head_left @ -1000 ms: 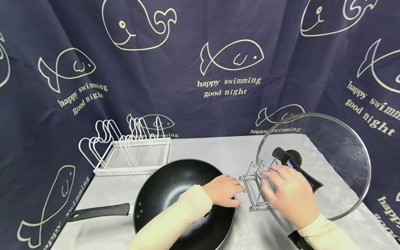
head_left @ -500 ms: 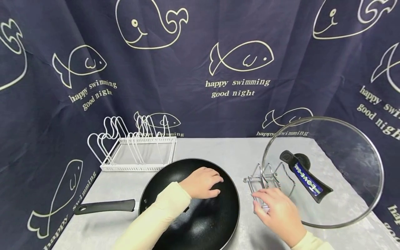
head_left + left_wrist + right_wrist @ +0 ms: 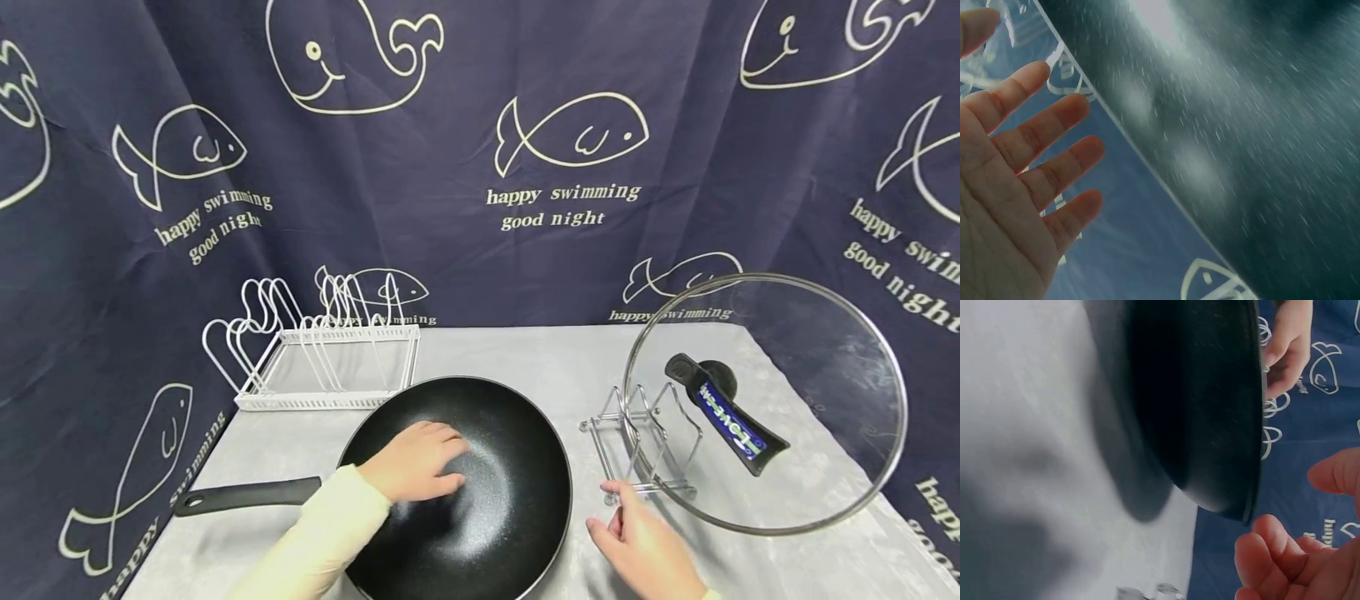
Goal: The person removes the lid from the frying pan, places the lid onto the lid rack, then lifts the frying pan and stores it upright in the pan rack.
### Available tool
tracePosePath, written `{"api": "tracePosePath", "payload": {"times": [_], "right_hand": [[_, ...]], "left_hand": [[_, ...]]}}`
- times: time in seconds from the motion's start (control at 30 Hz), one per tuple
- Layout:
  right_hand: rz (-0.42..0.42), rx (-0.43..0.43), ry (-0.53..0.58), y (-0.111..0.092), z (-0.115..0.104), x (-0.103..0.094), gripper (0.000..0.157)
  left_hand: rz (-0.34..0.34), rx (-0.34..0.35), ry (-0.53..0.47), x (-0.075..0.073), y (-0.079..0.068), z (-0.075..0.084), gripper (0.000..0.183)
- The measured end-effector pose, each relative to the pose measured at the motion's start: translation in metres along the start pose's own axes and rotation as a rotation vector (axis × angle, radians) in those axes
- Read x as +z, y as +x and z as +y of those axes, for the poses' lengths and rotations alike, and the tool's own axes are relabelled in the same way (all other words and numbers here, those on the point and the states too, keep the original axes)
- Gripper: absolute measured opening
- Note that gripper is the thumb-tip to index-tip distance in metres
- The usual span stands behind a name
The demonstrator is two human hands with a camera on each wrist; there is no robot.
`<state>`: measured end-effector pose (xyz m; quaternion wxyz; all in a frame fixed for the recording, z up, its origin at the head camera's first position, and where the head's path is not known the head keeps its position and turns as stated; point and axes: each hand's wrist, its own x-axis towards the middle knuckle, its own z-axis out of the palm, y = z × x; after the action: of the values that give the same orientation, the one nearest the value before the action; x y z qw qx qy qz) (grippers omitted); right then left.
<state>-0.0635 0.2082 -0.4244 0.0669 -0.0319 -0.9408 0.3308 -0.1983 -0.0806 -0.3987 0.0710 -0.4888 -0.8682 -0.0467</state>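
A black wok [image 3: 480, 500] with a long black handle [image 3: 247, 497] sits on the table, handle pointing left. My left hand [image 3: 420, 461] is over the wok's left half with nothing in it; the left wrist view shows its fingers [image 3: 1054, 178] spread apart. To the right, a glass lid [image 3: 840, 417] with a steel rim leans upright in a small chrome rack [image 3: 637, 442]. On the lid is a black knob and handle piece [image 3: 738, 425] with a blue label. My right hand [image 3: 645, 542] is empty, fingers loosely bent, close by the rack's front corner and apart from the lid.
A white wire rack [image 3: 322, 367] with several looped dividers stands at the back left, behind the wok. A dark blue curtain [image 3: 450, 250] printed with fish and whales hangs behind and along the sides of the grey-white table [image 3: 510, 350].
My right hand has come away from the lid's edge at the chrome rack, moving toward the front. My left hand has moved left from the wok's right rim. The lid stays in the rack.
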Motion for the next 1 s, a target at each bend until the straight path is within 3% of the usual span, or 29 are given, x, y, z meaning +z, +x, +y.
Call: {"api": "tracePosePath", "payload": {"times": [0.2, 0.33, 0.53, 0.77, 1.0], "right_hand": [[-0.092, 0.079, 0.047, 0.001, -0.001, 0.010, 0.018], [-0.123, 0.076, 0.067, 0.001, -0.001, 0.017, 0.009], [-0.185, 0.069, 0.150, 0.000, 0.000, 0.021, 0.017], [-0.278, 0.041, 0.293, 0.002, 0.006, 0.019, 0.021], [-0.333, 0.010, 0.371, 0.006, 0.005, 0.020, 0.026]], "left_hand": [[0.131, -0.105, -0.022, -0.013, -0.040, -0.016, 0.033], [0.163, -0.182, -0.055, -0.020, -0.062, -0.025, 0.032], [0.142, -0.251, -0.057, -0.018, -0.090, -0.037, 0.033], [0.174, -0.366, -0.036, -0.018, -0.120, -0.048, 0.031], [0.152, -0.484, -0.039, -0.015, -0.148, -0.056, 0.028]]}}
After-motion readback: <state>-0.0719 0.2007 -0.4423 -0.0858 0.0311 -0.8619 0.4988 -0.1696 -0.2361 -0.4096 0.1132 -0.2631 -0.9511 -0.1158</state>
